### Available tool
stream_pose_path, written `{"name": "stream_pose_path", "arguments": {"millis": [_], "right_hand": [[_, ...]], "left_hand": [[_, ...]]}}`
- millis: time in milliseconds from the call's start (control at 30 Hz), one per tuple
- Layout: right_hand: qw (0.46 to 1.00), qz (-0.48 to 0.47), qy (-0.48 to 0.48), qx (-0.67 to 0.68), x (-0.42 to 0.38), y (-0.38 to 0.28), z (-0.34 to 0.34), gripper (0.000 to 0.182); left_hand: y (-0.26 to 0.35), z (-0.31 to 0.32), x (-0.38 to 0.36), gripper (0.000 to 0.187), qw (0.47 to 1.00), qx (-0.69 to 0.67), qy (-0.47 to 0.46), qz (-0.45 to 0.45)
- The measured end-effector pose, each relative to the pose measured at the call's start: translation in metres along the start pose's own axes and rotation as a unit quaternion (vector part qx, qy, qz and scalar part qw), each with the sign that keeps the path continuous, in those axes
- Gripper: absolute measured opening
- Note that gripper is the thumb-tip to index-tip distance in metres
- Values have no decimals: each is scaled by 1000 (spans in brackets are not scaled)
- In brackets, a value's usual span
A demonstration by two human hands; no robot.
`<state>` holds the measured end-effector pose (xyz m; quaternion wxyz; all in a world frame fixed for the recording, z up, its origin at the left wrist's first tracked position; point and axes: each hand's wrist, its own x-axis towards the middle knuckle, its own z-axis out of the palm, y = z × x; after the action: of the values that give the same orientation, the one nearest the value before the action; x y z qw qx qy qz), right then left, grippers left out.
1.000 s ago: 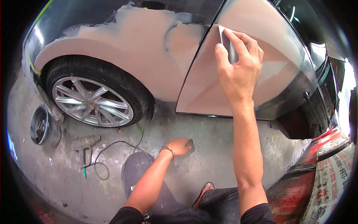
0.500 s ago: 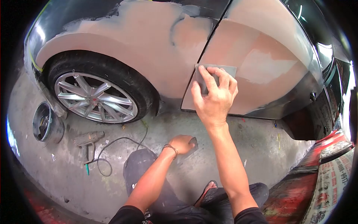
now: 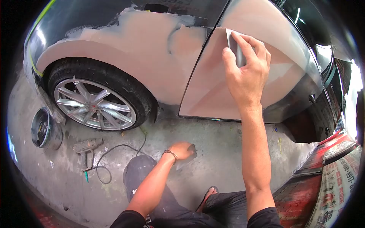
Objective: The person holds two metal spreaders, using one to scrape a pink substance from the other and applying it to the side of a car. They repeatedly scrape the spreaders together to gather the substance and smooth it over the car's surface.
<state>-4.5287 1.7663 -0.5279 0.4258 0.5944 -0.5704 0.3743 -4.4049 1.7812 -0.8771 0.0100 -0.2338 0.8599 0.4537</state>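
Note:
My right hand (image 3: 249,72) is closed on a flat grey putty spreader (image 3: 239,55), fingers over its face and thumb at its left side. The spreader is against the car door (image 3: 215,85), which is coated in pinkish-beige filler, just right of the panel gap. Low over the floor, my left hand (image 3: 180,151) is closed on a thin, dark-edged flat plate (image 3: 194,151), partly hidden by the fingers. Left of the gap, the fender (image 3: 133,45) carries the same beige coat with ragged edges on dark paint.
A silver-spoked wheel (image 3: 95,106) sits under the fender. On the concrete floor, a heat gun (image 3: 87,148) lies with its cord (image 3: 123,146) looping toward my knee. A dark bucket (image 3: 46,129) stands left of it. At right are a printed banner (image 3: 338,186) and red-stained sheeting (image 3: 304,193).
My right hand has moved up and to the right over the door with the spreader, which now appears more steeply tilted. My left hand stays low. The view has shifted slightly.

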Motion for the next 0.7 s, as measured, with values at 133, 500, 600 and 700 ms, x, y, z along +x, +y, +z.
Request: {"name": "stream_pose_path", "arguments": {"millis": [133, 500, 600, 700], "right_hand": [[1000, 0, -5, 12, 0, -6, 9, 42], [996, 22, -77, -26, -142, -35, 38, 44], [993, 39, -115, -12, -129, -32, 19, 44], [996, 50, -76, 26, -91, -20, 3, 43]], "left_hand": [[-9, 9, 9, 48, 1000, -14, -4, 1], [-7, 2, 6, 51, 1000, 9, -22, 18], [-12, 7, 7, 50, 999, 17, -25, 23], [-13, 8, 7, 50, 999, 26, -31, 18]]}}
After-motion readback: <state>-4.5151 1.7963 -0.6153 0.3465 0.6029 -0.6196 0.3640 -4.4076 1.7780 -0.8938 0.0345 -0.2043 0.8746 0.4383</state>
